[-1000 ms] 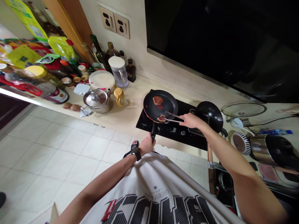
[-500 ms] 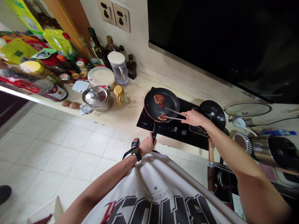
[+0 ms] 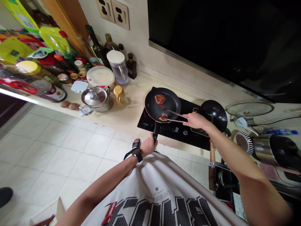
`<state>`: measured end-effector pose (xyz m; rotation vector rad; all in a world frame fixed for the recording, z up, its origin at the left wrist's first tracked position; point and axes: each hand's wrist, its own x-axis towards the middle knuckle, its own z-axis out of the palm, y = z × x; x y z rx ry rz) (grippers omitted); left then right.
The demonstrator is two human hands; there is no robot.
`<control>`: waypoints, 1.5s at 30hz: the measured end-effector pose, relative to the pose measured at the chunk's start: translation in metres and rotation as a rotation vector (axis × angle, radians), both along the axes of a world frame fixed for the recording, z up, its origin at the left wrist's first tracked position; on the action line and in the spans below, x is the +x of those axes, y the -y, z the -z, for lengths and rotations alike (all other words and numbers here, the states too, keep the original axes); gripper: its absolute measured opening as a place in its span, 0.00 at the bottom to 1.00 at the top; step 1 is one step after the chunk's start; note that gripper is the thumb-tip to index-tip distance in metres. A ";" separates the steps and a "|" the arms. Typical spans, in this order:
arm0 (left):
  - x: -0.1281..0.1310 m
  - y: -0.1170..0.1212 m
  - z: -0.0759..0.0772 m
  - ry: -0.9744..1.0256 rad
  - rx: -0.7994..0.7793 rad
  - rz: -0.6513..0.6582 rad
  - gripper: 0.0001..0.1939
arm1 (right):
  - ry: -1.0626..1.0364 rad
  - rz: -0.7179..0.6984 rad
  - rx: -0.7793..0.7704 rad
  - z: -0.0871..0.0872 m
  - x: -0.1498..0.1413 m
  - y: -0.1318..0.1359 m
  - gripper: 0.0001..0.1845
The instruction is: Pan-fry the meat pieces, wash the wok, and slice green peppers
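My left hand [image 3: 148, 145] is wrapped round the black handle of a frying pan [image 3: 152, 108] on the cooktop [image 3: 181, 130]. In my right hand [image 3: 196, 121] is a pair of metal tongs [image 3: 177, 120], its two arms apart and reaching into the pan. One tong tip is at the smaller browned piece of meat [image 3: 163, 117] near the pan's front edge; whether it grips the meat I cannot tell. A larger browned piece of meat [image 3: 160, 99] lies toward the back of the pan, with a reddish wet patch between the two.
Right of the pan stands a black wok [image 3: 213, 115] with a wooden handle [image 3: 212, 153]. On the left counter are a steel kettle [image 3: 95, 99], a yellow-topped oil pot [image 3: 120, 95], a water pitcher [image 3: 118, 67] and several bottles. The range hood [image 3: 209, 40] overhangs the back.
The view has shifted slightly. Both hands, the pan and the tongs stay almost where they were, and the two pieces of meat keep their places.
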<state>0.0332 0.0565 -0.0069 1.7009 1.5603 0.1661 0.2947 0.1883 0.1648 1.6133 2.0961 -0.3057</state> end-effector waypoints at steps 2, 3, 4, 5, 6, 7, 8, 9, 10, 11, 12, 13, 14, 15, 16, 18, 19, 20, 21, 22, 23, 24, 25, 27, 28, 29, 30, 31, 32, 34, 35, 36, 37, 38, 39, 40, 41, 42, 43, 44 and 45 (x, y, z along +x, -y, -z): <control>0.000 0.000 0.000 0.005 0.002 -0.002 0.18 | 0.035 0.015 0.018 -0.004 0.005 -0.001 0.30; 0.000 0.000 0.000 0.007 0.002 -0.003 0.18 | 0.041 0.030 0.026 -0.007 0.008 -0.001 0.30; 0.000 0.000 0.000 0.008 0.003 -0.004 0.18 | 0.042 0.047 0.035 -0.009 0.010 -0.002 0.31; 0.000 0.000 0.000 0.008 0.004 -0.004 0.18 | 0.038 0.061 0.043 -0.011 0.011 -0.002 0.32; 0.000 0.000 0.000 0.005 0.006 -0.004 0.18 | 0.033 0.067 0.048 -0.013 0.012 -0.002 0.32; 0.000 0.000 0.000 0.001 0.007 -0.005 0.18 | 0.035 0.065 0.049 -0.013 0.011 -0.002 0.32; 0.000 0.000 0.000 -0.003 0.009 -0.005 0.18 | 0.045 0.056 0.046 -0.014 0.010 -0.002 0.32; 0.000 0.001 -0.001 -0.005 0.010 -0.006 0.17 | 0.060 0.043 0.040 -0.013 0.008 -0.001 0.31; 0.001 0.000 -0.001 -0.007 0.012 -0.008 0.17 | 0.077 0.031 0.033 -0.013 0.006 -0.001 0.30; 0.001 0.000 -0.001 -0.009 0.012 -0.008 0.17 | 0.093 0.026 0.028 -0.013 0.004 -0.001 0.30; 0.001 0.000 -0.001 -0.011 0.013 -0.009 0.17 | 0.106 0.029 0.028 -0.013 0.002 -0.001 0.30; 0.001 0.000 0.000 -0.013 0.014 -0.009 0.17 | 0.108 0.034 0.032 -0.013 0.000 -0.001 0.30; 0.001 0.000 0.000 -0.016 0.013 -0.009 0.17 | 0.100 0.036 0.038 -0.014 -0.001 -0.001 0.31; 0.001 0.000 0.000 -0.018 0.012 -0.010 0.17 | 0.089 0.034 0.042 -0.014 -0.002 -0.002 0.31; 0.001 0.000 0.000 -0.018 0.010 -0.012 0.17 | 0.079 0.027 0.041 -0.014 -0.002 -0.002 0.31; 0.001 0.000 0.000 -0.016 0.002 -0.019 0.17 | 0.076 0.009 0.021 -0.013 -0.003 -0.002 0.29; 0.001 0.001 0.000 -0.016 -0.001 -0.024 0.17 | 0.081 0.002 0.009 -0.012 -0.002 -0.001 0.29; 0.001 0.001 0.001 -0.014 -0.003 -0.029 0.18 | 0.088 -0.002 0.003 -0.012 -0.002 -0.001 0.28; 0.001 0.001 0.000 -0.014 -0.005 -0.034 0.18 | 0.089 -0.005 0.003 -0.011 -0.001 -0.001 0.28; 0.001 0.001 0.000 -0.014 -0.006 -0.037 0.19 | 0.083 -0.004 0.006 -0.010 0.001 0.000 0.29; 0.001 0.001 0.000 -0.014 -0.006 -0.039 0.19 | 0.073 -0.002 0.010 -0.010 0.002 0.001 0.30; 0.001 0.001 0.000 -0.013 -0.006 -0.039 0.19 | 0.067 0.001 0.012 -0.009 0.003 0.001 0.31; 0.001 0.001 0.000 -0.013 -0.006 -0.039 0.19 | 0.065 0.005 0.009 -0.009 0.005 0.002 0.31; 0.001 0.001 0.001 -0.015 -0.004 -0.035 0.18 | 0.065 0.017 0.001 -0.007 0.007 0.003 0.32; 0.001 0.001 0.001 -0.014 0.002 -0.031 0.18 | 0.058 0.021 0.004 -0.006 0.009 0.003 0.32; 0.000 0.001 0.002 -0.011 0.010 -0.026 0.17 | 0.042 0.028 0.014 -0.006 0.010 0.003 0.33; 0.000 0.001 0.003 -0.008 0.019 -0.023 0.16 | 0.021 0.038 0.030 -0.005 0.010 0.003 0.33; 0.001 0.001 0.003 -0.005 0.026 -0.022 0.15 | 0.003 0.047 0.046 -0.004 0.011 0.003 0.34; 0.001 0.001 0.003 -0.002 0.029 -0.022 0.15 | -0.003 0.052 0.058 -0.004 0.011 0.003 0.34; 0.001 0.001 0.003 -0.002 0.023 -0.024 0.15 | 0.018 0.051 0.054 -0.005 0.011 0.002 0.33; 0.001 0.001 0.003 -0.006 0.018 -0.024 0.16 | 0.038 0.052 0.053 -0.006 0.011 0.003 0.32; 0.001 0.001 0.002 -0.011 0.014 -0.023 0.17 | 0.054 0.053 0.059 -0.007 0.009 0.003 0.32; 0.002 0.001 0.001 -0.015 0.011 -0.020 0.17 | 0.061 0.056 0.077 -0.008 0.007 0.004 0.32; 0.002 0.001 0.001 -0.019 0.009 -0.018 0.18 | 0.060 0.056 0.108 -0.008 0.003 0.005 0.32; 0.002 0.001 0.000 -0.022 0.007 -0.019 0.18 | 0.056 0.051 0.154 -0.006 -0.002 0.007 0.33; 0.003 0.001 0.000 -0.024 0.006 -0.021 0.18 | 0.058 0.043 0.208 -0.003 -0.009 0.009 0.34; 0.003 0.001 -0.001 -0.025 0.002 -0.025 0.19 | 0.067 0.029 0.262 0.002 -0.016 0.012 0.34; 0.002 0.000 -0.001 -0.025 -0.002 -0.028 0.19 | 0.083 0.012 0.311 0.010 -0.024 0.015 0.35; 0.002 0.000 -0.001 -0.024 -0.007 -0.030 0.19 | 0.109 -0.003 0.350 0.018 -0.031 0.018 0.34; 0.002 0.000 0.000 -0.021 -0.012 -0.030 0.20 | 0.137 -0.019 0.375 0.028 -0.037 0.021 0.34; 0.002 0.001 0.000 -0.017 -0.017 -0.028 0.20 | 0.163 -0.033 0.388 0.038 -0.042 0.023 0.32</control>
